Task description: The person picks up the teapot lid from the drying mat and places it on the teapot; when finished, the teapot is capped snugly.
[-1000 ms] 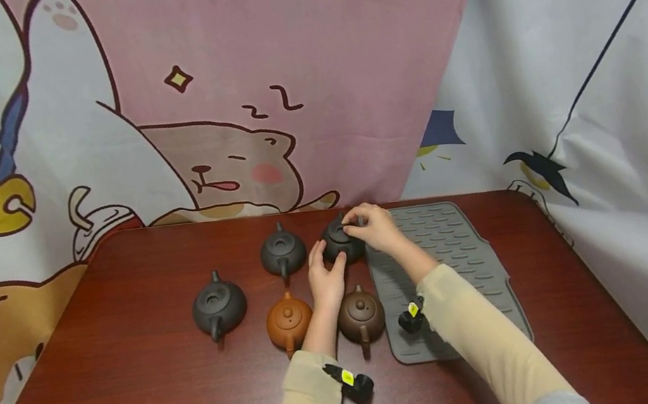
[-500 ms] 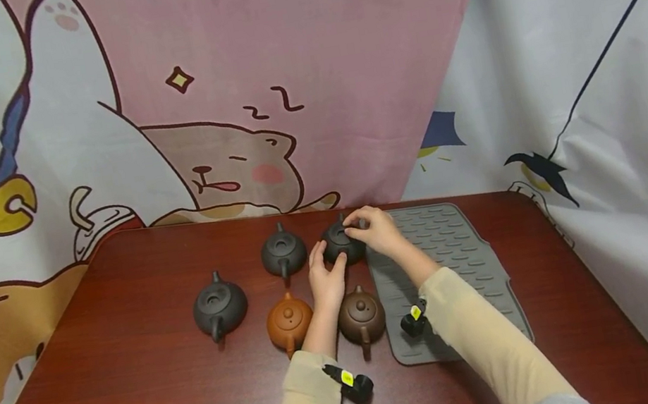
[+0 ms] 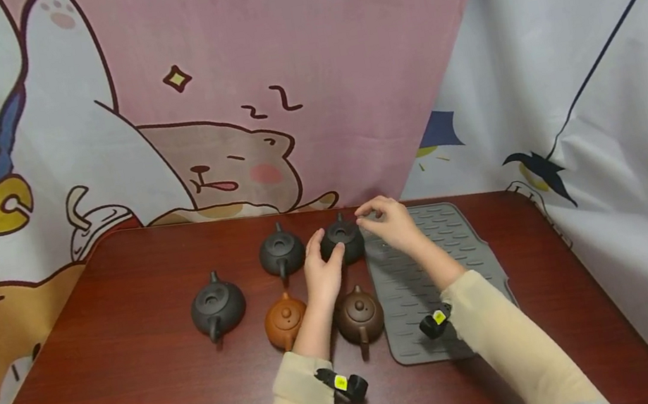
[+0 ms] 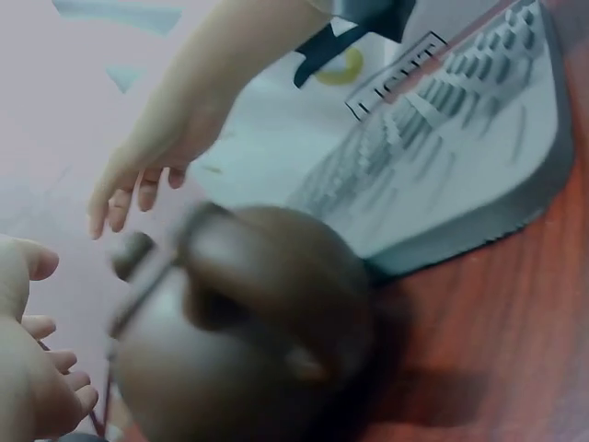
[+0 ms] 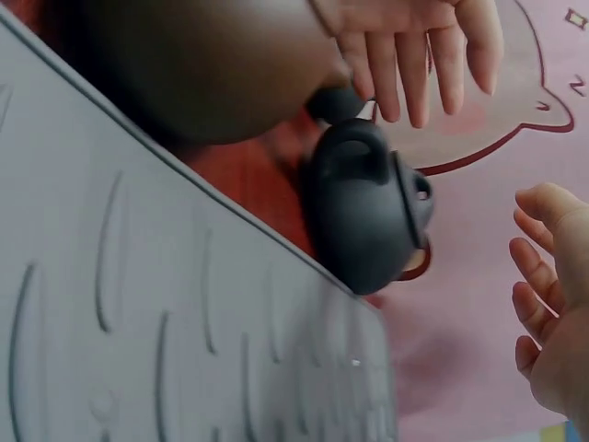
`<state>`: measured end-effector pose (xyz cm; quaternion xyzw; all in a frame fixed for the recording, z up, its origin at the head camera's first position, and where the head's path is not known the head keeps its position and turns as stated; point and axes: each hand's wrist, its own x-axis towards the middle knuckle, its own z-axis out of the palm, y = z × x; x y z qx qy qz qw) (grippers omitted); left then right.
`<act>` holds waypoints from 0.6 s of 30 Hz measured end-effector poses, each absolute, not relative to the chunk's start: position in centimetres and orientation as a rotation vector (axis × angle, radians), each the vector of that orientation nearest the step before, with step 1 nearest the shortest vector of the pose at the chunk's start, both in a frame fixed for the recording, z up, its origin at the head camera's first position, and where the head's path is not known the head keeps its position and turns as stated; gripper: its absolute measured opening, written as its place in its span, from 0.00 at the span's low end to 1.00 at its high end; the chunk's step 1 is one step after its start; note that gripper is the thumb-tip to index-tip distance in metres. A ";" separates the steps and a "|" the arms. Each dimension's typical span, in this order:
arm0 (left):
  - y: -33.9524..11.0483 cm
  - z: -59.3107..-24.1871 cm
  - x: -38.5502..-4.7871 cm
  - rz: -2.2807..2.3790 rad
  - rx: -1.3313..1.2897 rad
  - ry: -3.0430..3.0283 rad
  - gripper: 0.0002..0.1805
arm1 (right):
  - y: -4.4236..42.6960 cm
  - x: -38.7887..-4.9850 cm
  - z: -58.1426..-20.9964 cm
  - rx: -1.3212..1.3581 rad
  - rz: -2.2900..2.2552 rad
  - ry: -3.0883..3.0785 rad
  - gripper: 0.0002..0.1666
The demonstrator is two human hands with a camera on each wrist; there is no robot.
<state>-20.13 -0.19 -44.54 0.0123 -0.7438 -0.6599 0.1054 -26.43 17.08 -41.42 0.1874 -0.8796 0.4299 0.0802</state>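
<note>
A black teapot (image 3: pixel 342 236) with its lid on stands at the back right of the group. My left hand (image 3: pixel 323 272) is beside it on its near left, fingers extended; in the right wrist view the left fingers (image 5: pixel 423 64) hang apart from it. Just to its right is my right hand (image 3: pixel 391 225), raised with loosely bent fingers and nothing in them. The right wrist view shows a gap between that hand (image 5: pixel 557 295) and the teapot (image 5: pixel 363 216). A dark brown teapot (image 3: pixel 360 317) stands below my left hand, with an orange-brown teapot (image 3: pixel 286 321) left of the forearm.
Two more black teapots stand to the left, one at the back (image 3: pixel 281 252) and one nearer (image 3: pixel 217 309). A grey ridged mat (image 3: pixel 435 248) lies on the right of the red-brown table (image 3: pixel 157 394). A printed curtain (image 3: pixel 305 91) hangs behind the table.
My right hand has moved right, away from the lid of the back right black teapot. The left hand has shifted slightly left and up. The teapots stay in place.
</note>
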 end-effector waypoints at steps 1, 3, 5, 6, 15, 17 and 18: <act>-0.3 -44.1 -20.0 -1.939 0.017 -2.186 0.28 | 17.3 -26.2 -41.1 0.561 1.288 -2.615 0.10; -0.5 -43.3 -19.8 -1.942 -0.019 -2.176 0.27 | 17.7 -25.9 -40.4 0.561 1.289 -2.591 0.10; -0.9 -42.6 -19.6 -1.952 -0.052 -2.172 0.27 | 18.2 -25.5 -39.8 0.563 1.287 -2.568 0.10; -1.1 -42.2 -19.4 -1.956 -0.073 -2.167 0.28 | 18.4 -25.3 -39.5 0.562 1.289 -2.560 0.10; -3.4 -39.3 -17.5 -1.811 -0.283 -2.229 0.28 | 20.9 -22.7 -37.2 0.581 1.205 -2.522 0.10; -4.1 -38.8 -17.2 -1.751 -0.332 -2.252 0.28 | 21.7 -22.2 -37.0 0.581 1.169 -2.523 0.10; -4.4 -38.6 -17.0 -1.724 -0.355 -2.262 0.28 | 22.1 -21.9 -37.0 0.584 1.152 -2.521 0.10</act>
